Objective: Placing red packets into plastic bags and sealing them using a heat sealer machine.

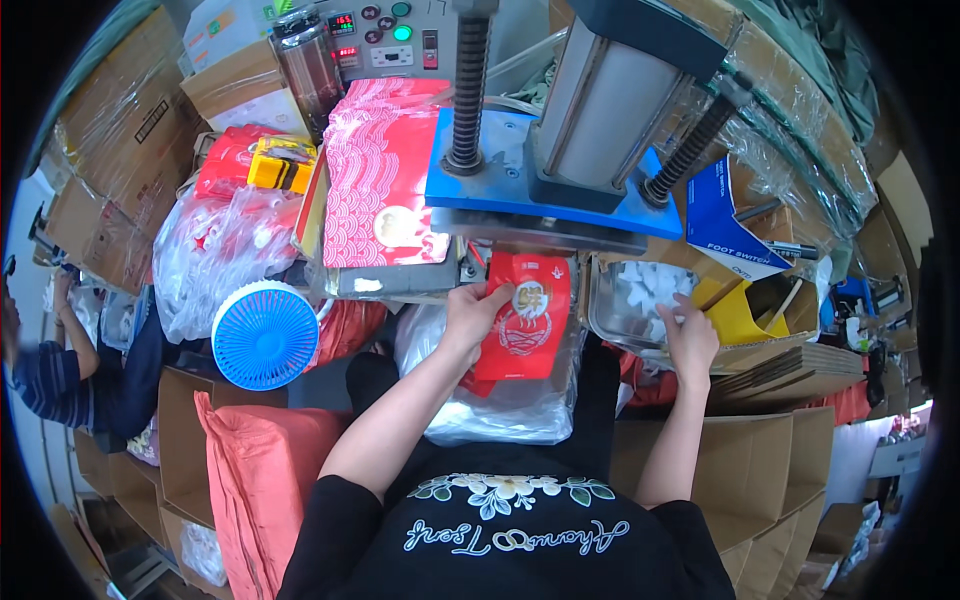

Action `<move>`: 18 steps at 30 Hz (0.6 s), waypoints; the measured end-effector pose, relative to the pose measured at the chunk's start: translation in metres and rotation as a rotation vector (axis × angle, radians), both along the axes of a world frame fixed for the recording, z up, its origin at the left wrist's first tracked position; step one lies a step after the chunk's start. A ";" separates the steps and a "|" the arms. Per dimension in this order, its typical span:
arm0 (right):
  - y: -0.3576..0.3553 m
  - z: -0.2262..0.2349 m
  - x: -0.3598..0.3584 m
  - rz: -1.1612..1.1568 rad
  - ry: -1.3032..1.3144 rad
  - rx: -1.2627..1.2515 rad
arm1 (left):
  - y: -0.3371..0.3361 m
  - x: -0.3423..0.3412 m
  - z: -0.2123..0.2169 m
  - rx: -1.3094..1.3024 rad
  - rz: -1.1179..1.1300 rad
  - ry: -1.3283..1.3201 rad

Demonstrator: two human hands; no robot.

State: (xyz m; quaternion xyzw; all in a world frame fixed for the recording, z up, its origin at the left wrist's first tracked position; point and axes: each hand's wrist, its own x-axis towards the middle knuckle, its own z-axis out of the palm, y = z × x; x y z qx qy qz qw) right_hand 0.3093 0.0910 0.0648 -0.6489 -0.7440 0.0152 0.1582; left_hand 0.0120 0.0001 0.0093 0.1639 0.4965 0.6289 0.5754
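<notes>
One blue fan [265,335] sits lower left; left hand [472,312] fingers pinch a red envelope [525,318] under the press [545,195]; right hand [690,338] fingers curl into a tray [612,300] of white pieces.

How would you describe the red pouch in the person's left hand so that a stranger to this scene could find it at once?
Start at the big blue press plate at top centre. Just below its front edge, the left hand holds a flat red pouch upright. Unlike the larger red wave-patterned bags stacked to the left, it is small and bears a round gold emblem.
</notes>
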 end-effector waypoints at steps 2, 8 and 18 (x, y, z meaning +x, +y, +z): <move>0.001 -0.014 0.004 -0.008 -0.032 -0.009 | 0.002 -0.001 0.001 -0.004 0.015 -0.016; 0.003 -0.039 -0.028 0.209 0.064 0.074 | 0.002 -0.059 0.015 0.224 0.129 0.918; 0.001 -0.044 -0.031 0.273 0.382 0.144 | -0.077 -0.113 -0.008 0.118 0.300 1.596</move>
